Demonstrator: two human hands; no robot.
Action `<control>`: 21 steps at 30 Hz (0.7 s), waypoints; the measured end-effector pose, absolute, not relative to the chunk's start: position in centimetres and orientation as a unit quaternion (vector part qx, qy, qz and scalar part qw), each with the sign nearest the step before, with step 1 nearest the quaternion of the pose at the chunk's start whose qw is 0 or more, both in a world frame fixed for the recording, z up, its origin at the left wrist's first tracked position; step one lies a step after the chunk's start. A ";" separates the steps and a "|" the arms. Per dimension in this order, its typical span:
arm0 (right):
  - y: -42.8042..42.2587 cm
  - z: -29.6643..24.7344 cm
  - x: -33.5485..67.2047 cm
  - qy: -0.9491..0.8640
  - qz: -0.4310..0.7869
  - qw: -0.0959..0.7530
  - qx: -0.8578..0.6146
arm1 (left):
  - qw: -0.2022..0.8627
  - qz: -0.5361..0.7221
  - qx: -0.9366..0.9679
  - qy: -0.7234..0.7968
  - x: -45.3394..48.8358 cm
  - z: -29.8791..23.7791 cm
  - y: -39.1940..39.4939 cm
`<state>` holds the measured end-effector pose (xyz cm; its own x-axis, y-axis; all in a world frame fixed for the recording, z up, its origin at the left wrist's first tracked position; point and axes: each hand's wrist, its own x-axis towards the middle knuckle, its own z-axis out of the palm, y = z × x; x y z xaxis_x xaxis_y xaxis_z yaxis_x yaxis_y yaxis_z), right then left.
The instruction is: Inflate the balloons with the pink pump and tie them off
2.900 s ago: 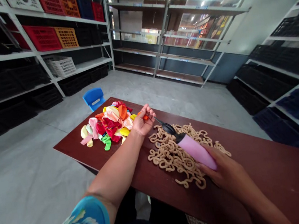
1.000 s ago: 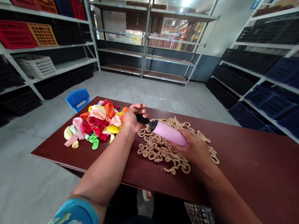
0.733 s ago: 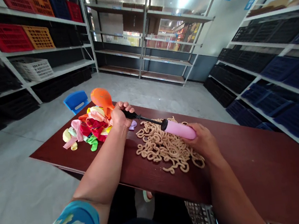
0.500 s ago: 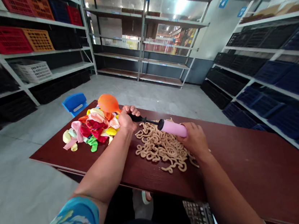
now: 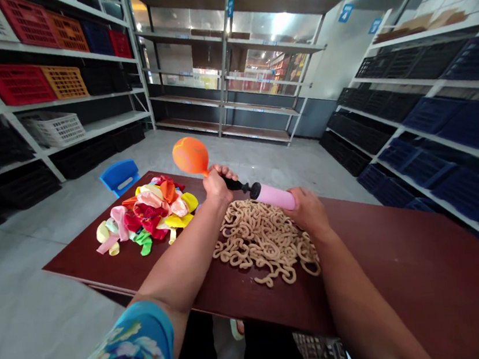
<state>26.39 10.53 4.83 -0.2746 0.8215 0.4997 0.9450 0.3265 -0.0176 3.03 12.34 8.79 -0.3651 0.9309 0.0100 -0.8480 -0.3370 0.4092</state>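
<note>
A part-inflated orange balloon (image 5: 190, 156) rises above my left hand (image 5: 217, 184), its neck running into the closed fingers. That same hand wraps round the black end of a balloon pump (image 5: 275, 196). My right hand (image 5: 308, 210) grips the far end of the pump's pink barrel. Little of the black rod shows between the black end and the barrel's cap. Below the pump lies a heap of tan, curled, cord-like pieces (image 5: 268, 240). Left of my left hand is a pile of limp balloons (image 5: 147, 211) in several colours.
Everything rests on a dark red-brown table (image 5: 391, 277). A blue chair (image 5: 119, 178) stands at its far left edge. Shelves with crates (image 5: 18, 83) line the left, and shelves with dark bins (image 5: 452, 171) the right. A metal rack (image 5: 223, 97) stands at the back.
The rod that showed between my left hand and the barrel has slid in, bringing the hands closer together. The orange balloon looks higher and farther right; the view has shifted slightly.
</note>
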 end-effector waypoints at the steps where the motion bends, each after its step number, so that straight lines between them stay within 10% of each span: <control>1: 10.8 4.6 27.3 -0.778 -0.146 0.214 -0.572 | 0.544 0.813 0.113 0.170 3.0 8.8 12.9; 21: 10.9 2.8 26.1 -0.783 -0.149 0.187 -0.575 | 0.568 0.791 0.142 0.179 5.4 4.5 13.5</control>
